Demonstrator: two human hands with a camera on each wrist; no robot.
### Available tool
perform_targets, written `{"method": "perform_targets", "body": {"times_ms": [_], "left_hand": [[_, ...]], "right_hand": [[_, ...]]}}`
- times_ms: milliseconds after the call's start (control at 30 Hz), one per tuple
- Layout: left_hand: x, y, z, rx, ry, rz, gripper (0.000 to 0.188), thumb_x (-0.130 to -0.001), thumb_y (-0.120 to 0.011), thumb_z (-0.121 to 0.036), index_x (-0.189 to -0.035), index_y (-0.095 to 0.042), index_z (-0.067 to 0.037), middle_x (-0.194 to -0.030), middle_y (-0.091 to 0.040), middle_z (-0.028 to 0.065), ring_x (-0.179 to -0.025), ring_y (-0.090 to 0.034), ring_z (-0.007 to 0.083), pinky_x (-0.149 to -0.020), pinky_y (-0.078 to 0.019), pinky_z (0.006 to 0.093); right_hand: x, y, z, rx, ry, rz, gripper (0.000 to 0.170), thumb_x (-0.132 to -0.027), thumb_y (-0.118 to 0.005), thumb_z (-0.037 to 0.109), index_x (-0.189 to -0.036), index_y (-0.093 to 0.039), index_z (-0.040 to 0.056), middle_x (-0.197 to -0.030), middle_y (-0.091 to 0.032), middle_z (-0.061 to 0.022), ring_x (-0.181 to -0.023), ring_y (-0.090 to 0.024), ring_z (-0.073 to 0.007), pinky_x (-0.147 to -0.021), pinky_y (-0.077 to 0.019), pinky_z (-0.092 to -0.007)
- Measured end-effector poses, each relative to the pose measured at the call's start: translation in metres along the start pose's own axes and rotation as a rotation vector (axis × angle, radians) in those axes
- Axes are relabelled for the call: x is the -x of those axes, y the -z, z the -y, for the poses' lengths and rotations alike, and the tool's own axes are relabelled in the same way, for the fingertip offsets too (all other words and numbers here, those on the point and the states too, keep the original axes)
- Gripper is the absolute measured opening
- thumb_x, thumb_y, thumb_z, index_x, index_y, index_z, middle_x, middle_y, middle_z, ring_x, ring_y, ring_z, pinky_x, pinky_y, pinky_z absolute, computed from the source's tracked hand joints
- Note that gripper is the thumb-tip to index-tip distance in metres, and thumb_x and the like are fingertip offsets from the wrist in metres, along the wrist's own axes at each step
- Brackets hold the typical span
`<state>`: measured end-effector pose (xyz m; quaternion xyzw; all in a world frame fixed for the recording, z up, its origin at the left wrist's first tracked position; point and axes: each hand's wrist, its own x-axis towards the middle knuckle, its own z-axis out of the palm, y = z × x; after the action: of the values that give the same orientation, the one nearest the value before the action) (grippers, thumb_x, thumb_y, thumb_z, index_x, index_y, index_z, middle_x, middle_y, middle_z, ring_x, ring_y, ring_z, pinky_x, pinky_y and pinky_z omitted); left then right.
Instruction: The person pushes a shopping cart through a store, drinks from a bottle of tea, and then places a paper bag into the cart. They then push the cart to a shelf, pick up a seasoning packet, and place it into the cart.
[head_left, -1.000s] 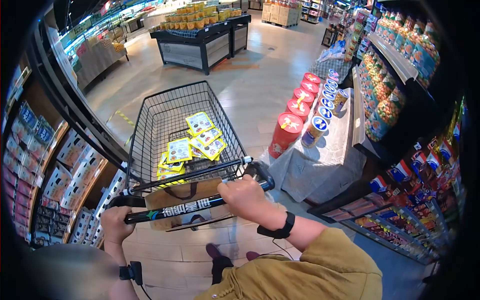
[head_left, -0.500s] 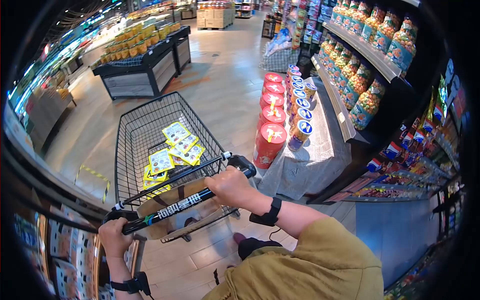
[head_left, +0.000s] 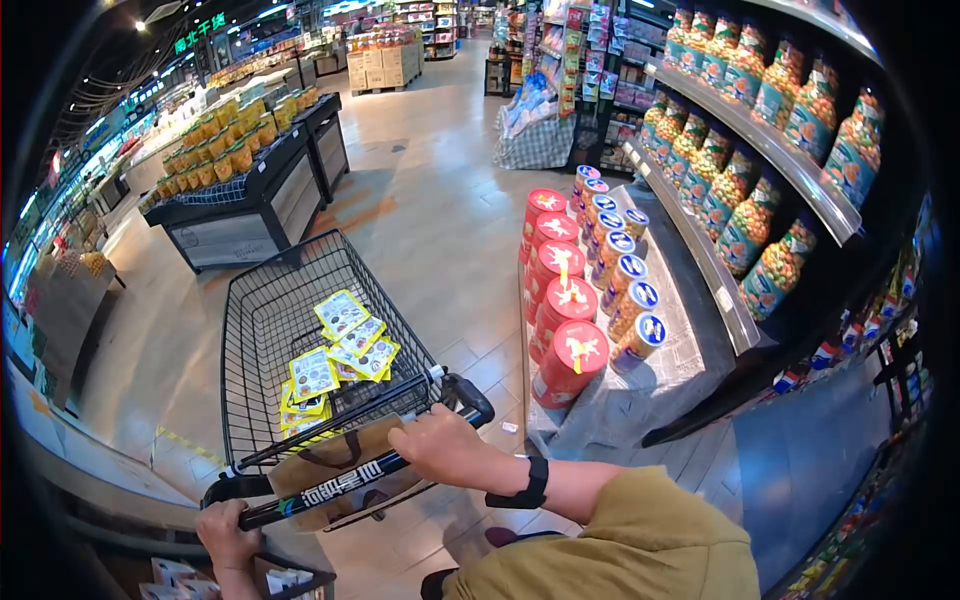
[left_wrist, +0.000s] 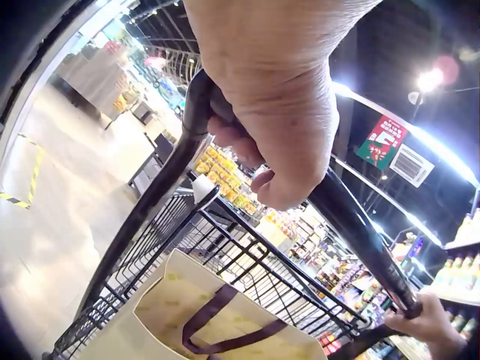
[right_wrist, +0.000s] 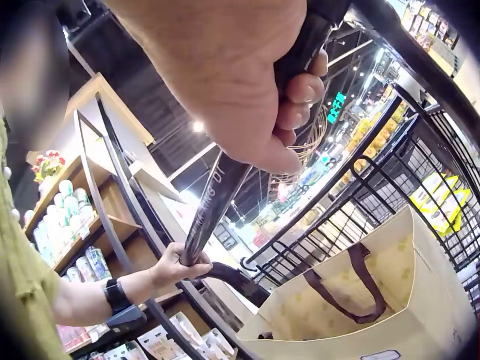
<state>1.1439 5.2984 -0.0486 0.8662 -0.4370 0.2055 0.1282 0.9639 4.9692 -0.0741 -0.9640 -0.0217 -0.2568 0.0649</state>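
Head view shows yellow packets [head_left: 350,347] that left wrist view misses, left grip [head_left: 228,535] and right grip [head_left: 440,443] clasping the handle [head_left: 342,483].

In the head view I've got left hand [head_left: 230,537] at about 7:30, right hand [head_left: 442,446] nearer 6:30, backs up. Wrist cams confirm fingers [right_wrist: 303,88] curled into a grip on both. Right forearm [head_left: 578,490] bare, angling out toward 4 o'clock; left forearm [head_left: 240,583] points toward 6, cut off at view edge.

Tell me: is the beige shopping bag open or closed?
Open: in the right wrist view, the beige shopping bag gapes, showing its patterned inside.
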Motion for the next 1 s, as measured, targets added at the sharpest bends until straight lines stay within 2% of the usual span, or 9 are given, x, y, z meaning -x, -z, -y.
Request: {"method": "perform_targets", "body": {"times_ms": [200,267,400,500,567,700,800,1000], "left_hand": [[-0.084,-0.053,0.089,0.031,-0.13,-0.029,0.015,-0.06,-0.068,-0.015,-0.064,-0.054,-0.012,-0.059,-0.053,0.0092,-0.059,-0.055,0.0312,-0.053,-0.0401,0.0434],[-0.116,-0.067,0.112,0.06,-0.164,-0.041,0.015,-0.06,-0.068,-0.016,-0.064,-0.055,-0.012,-0.058,-0.053,0.0085,-0.058,-0.055,0.0294,-0.052,-0.0409,0.0421],[-0.181,-0.093,0.151,0.118,-0.241,-0.089,0.014,-0.06,-0.069,-0.016,-0.063,-0.056,-0.013,-0.056,-0.053,0.0075,-0.056,-0.056,0.0273,-0.051,-0.0421,0.0402],[-0.226,-0.116,0.173,0.126,-0.263,-0.069,0.013,-0.06,-0.069,-0.017,-0.062,-0.057,-0.013,-0.056,-0.054,0.0069,-0.055,-0.057,0.0262,-0.051,-0.0433,0.0388],[-0.255,-0.132,0.187,0.132,-0.282,-0.054,0.013,-0.06,-0.069,-0.017,-0.061,-0.057,-0.013,-0.055,-0.053,0.0068,-0.056,-0.057,0.0262,-0.051,-0.0432,0.0389],[-0.318,-0.161,0.203,0.16,-0.331,-0.066,0.013,-0.06,-0.069,-0.016,-0.061,-0.056,-0.013,-0.055,-0.053,0.0072,-0.056,-0.057,0.0268,-0.051,-0.0431,0.0392],[-0.363,-0.193,0.215,0.181,-0.355,-0.07,0.015,-0.059,-0.07,-0.016,-0.06,-0.055,-0.013,-0.056,-0.054,0.008,-0.057,-0.057,0.0282,-0.052,-0.0428,0.0402],[-0.451,-0.25,0.237,0.179,-0.376,0.007,0.016,-0.058,-0.069,-0.016,-0.059,-0.053,-0.013,-0.056,-0.054,0.0091,-0.056,-0.057,0.0302,-0.051,-0.0426,0.0406]], "right_hand": [[-0.078,-0.047,-0.021,0.099,-0.056,-0.083,0.015,-0.066,-0.062,0.013,-0.071,-0.048,0.0124,-0.057,-0.053,-0.0018,-0.052,-0.058,-0.0209,-0.051,-0.0392,-0.0366],[-0.105,-0.057,-0.026,0.162,-0.085,-0.038,0.019,-0.066,-0.066,0.016,-0.072,-0.049,0.0127,-0.058,-0.055,-0.0024,-0.053,-0.058,-0.0222,-0.051,-0.0397,-0.0366],[-0.157,-0.071,-0.04,0.133,-0.152,0.014,0.014,-0.066,-0.064,0.015,-0.071,-0.051,0.0111,-0.059,-0.057,-0.0034,-0.056,-0.061,-0.0218,-0.053,-0.0419,-0.035],[-0.186,-0.09,-0.06,0.156,-0.206,0.024,0.016,-0.064,-0.065,0.012,-0.071,-0.051,0.0109,-0.059,-0.059,-0.0041,-0.056,-0.061,-0.023,-0.053,-0.0423,-0.0349],[-0.203,-0.107,-0.077,0.203,-0.23,-0.005,0.026,-0.061,-0.072,0.02,-0.072,-0.05,0.0123,-0.058,-0.056,-0.0022,-0.055,-0.06,-0.0227,-0.052,-0.04,-0.0364],[-0.242,-0.124,-0.113,0.214,-0.267,-0.021,0.024,-0.06,-0.07,0.017,-0.072,-0.05,0.0122,-0.058,-0.056,-0.0021,-0.055,-0.06,-0.0228,-0.052,-0.0402,-0.036],[-0.268,-0.139,-0.146,0.178,-0.309,-0.078,0.02,-0.061,-0.067,0.014,-0.072,-0.05,0.0114,-0.058,-0.056,-0.0025,-0.055,-0.06,-0.0227,-0.053,-0.0402,-0.0355],[-0.315,-0.165,-0.214,0.133,-0.321,-0.097,0.011,-0.071,-0.06,0.012,-0.073,-0.05,0.011,-0.058,-0.054,-0.003,-0.056,-0.057,-0.0223,-0.057,-0.0408,-0.0349]]}}
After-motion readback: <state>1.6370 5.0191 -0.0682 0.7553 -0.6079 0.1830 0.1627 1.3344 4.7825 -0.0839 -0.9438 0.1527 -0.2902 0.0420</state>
